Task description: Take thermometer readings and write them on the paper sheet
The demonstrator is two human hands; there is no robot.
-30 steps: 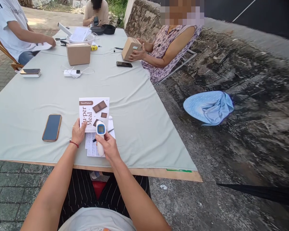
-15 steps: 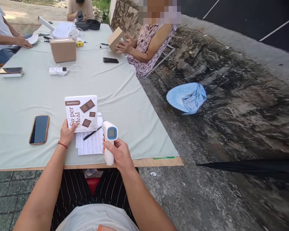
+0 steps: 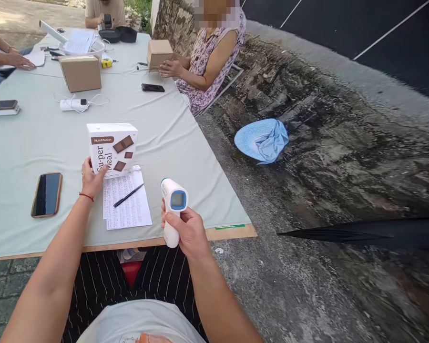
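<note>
My left hand (image 3: 93,177) is closed on the lower left corner of a white box (image 3: 127,159) printed with brown squares and the words "Su-per Meal". The box is tilted, with its top face showing. In my right hand (image 3: 189,231) is a white infrared thermometer (image 3: 172,224) with a blue-framed screen, held by its handle near the table's front edge. Between the hands lie printed sheets (image 3: 128,216) with a black pen (image 3: 128,195) across them. A phone in a brown case (image 3: 46,195) rests left of my left hand.
Farther up the cloth-covered table (image 3: 186,147) are a cardboard box (image 3: 80,74), a white power strip (image 3: 73,105) and a dark phone (image 3: 153,88). A person (image 3: 210,62) at right holds another cardboard box (image 3: 159,54). A blue hat (image 3: 260,140) lies beyond the table's right edge.
My left hand has moved the white box farther from me and tipped it, uncovering more of the sheets and pen. The thermometer has shifted right. The person's cardboard box now sits more level.
</note>
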